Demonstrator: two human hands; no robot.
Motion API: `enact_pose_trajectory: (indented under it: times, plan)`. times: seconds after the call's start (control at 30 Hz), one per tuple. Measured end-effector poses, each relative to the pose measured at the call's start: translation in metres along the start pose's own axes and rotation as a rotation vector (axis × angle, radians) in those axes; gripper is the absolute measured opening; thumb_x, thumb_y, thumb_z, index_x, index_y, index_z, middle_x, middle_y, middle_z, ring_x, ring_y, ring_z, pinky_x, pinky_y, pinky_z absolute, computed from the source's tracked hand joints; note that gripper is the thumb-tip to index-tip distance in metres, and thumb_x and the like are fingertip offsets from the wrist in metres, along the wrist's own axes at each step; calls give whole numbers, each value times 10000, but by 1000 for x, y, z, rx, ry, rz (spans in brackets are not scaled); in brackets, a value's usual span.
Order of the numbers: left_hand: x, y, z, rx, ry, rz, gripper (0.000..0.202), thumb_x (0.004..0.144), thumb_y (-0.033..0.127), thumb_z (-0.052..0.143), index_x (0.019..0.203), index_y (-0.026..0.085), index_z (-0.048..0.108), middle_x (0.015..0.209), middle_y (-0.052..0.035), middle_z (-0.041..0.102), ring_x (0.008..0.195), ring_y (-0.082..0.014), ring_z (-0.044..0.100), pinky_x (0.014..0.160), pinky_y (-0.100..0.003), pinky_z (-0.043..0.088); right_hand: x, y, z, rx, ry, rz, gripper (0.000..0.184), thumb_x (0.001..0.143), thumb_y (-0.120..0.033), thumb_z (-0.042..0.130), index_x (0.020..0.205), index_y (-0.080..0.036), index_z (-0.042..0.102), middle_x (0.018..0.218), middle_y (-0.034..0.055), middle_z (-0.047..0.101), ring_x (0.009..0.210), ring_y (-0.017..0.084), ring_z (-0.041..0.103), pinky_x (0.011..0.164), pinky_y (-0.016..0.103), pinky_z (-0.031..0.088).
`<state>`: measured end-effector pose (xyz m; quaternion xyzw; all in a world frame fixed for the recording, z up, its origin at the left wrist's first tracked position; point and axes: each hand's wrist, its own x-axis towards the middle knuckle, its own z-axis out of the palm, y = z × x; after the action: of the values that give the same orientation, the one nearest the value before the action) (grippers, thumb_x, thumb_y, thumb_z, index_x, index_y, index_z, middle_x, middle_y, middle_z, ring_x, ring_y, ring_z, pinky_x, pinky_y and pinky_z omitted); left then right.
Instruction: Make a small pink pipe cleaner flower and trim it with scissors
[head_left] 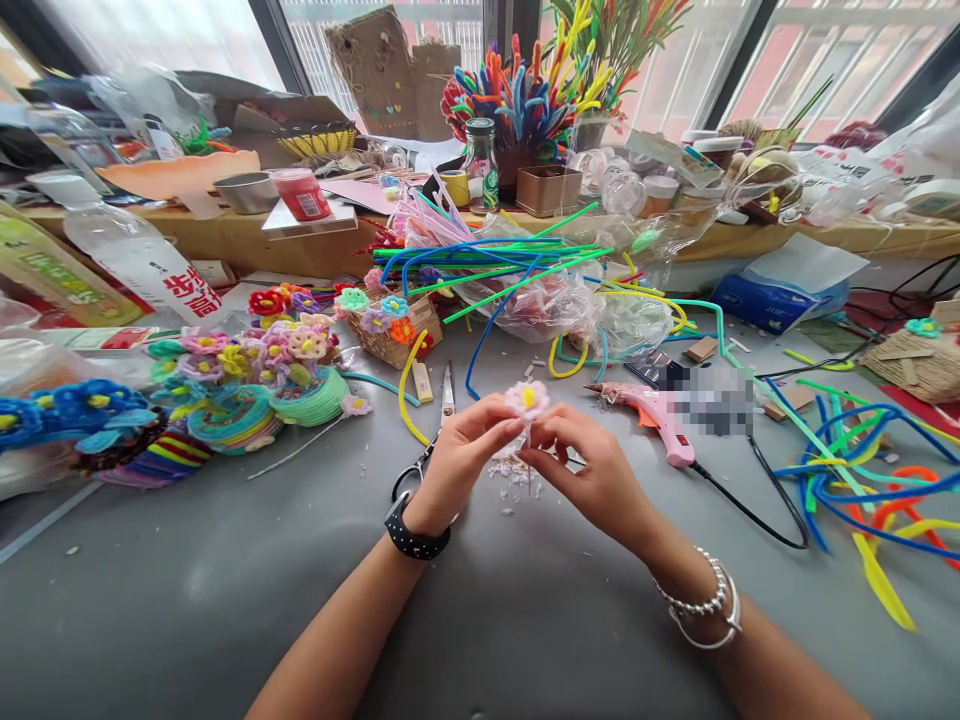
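A small pink pipe-cleaner flower (527, 399) with a yellow centre is held up between both my hands over the grey table (225, 600). My left hand (457, 460), with a black watch on the wrist, pinches the flower from the left. My right hand (592, 470), with silver bracelets on the wrist, pinches its stem just below the bloom. Fuzzy trimmings lie on the table right under the flower. Scissors (431, 440) rest just behind my left hand.
A pink glue gun (649, 412) with a black cord lies to the right. Finished flowers and coiled baskets (247, 385) crowd the left. Loose pipe cleaners (862, 470) sprawl at right, bagged ones (525, 270) behind. A cluttered wooden shelf (247, 235) runs along the window.
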<state>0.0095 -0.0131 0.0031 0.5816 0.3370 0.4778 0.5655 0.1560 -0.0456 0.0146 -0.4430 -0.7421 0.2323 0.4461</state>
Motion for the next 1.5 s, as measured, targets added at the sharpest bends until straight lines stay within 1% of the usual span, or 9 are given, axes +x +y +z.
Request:
enact_pose_trajectory:
  times: [0.23, 0.47, 0.63, 0.77, 0.97, 1.07, 1.13, 1.2, 1.5]
  plan:
    - [10, 7, -16, 555, 148, 74, 238, 744, 338, 522, 856, 169, 647, 911, -64, 660, 831, -171, 592, 786, -279, 443, 3, 5, -27, 134, 177, 34, 107, 769, -232, 553, 678, -183, 525, 724, 13, 531, 678, 125, 506, 567, 250, 425]
    - [15, 9, -29, 373, 175, -149, 339, 745, 422, 480, 755, 110, 613, 749, -97, 666, 695, -188, 633, 639, -299, 507, 4, 14, -57, 222, 480, -39, 119, 764, -255, 564, 678, -206, 497, 698, 9, 515, 659, 129, 510, 539, 253, 425]
    - [19, 11, -38, 378, 91, -203, 284, 677, 348, 584, 863, 136, 553, 704, -45, 643, 672, -174, 629, 593, -288, 504, 4, 16, -63, 194, 507, 43, 132, 778, -282, 549, 674, -208, 518, 728, 20, 564, 573, 113, 492, 471, 241, 398]
    - [17, 8, -37, 581, 49, -61, 270, 669, 338, 599, 877, 166, 585, 692, -25, 638, 652, -135, 594, 670, -263, 469, 3, 14, -58, 222, 490, 93, 112, 781, -261, 547, 689, -200, 562, 740, 25, 587, 658, 135, 537, 548, 260, 433]
    - [14, 5, -33, 593, 12, -30, 279, 749, 356, 495, 948, 174, 567, 774, -38, 620, 440, -77, 524, 458, -213, 429, 4, 13, -53, 221, 465, 164, 109, 785, -277, 538, 751, -187, 589, 816, 40, 628, 572, 104, 516, 458, 228, 406]
    - [13, 7, -28, 528, -71, 29, 284, 780, 282, 454, 1032, 188, 547, 1005, -86, 593, 693, -126, 609, 611, -245, 485, 5, 12, -50, 162, 411, 177, 100, 784, -270, 538, 779, -190, 598, 771, 29, 637, 577, 104, 527, 463, 219, 418]
    - [11, 11, -24, 516, -122, 109, 292, 746, 253, 515, 1030, 201, 563, 1098, -86, 559, 976, -177, 540, 804, -293, 454, 5, 11, -44, 122, 336, 159, 103, 786, -260, 533, 788, -187, 606, 746, 24, 640, 582, 106, 531, 491, 227, 429]
    - [10, 14, -19, 470, -193, 115, 286, 728, 258, 548, 1007, 201, 580, 1095, -78, 568, 1041, -185, 498, 873, -313, 420, 4, 9, -36, 84, 243, 138, 108, 785, -251, 532, 774, -180, 613, 754, 27, 645, 607, 115, 542, 529, 243, 437]
    - [4, 9, -8, 408, -316, -43, 222, 716, 319, 563, 861, 165, 628, 794, -42, 645, 683, -142, 611, 660, -250, 485, 0, 4, -7, 10, 79, 82, 101, 766, -195, 560, 686, -168, 616, 737, 30, 643, 577, 112, 498, 533, 242, 410]
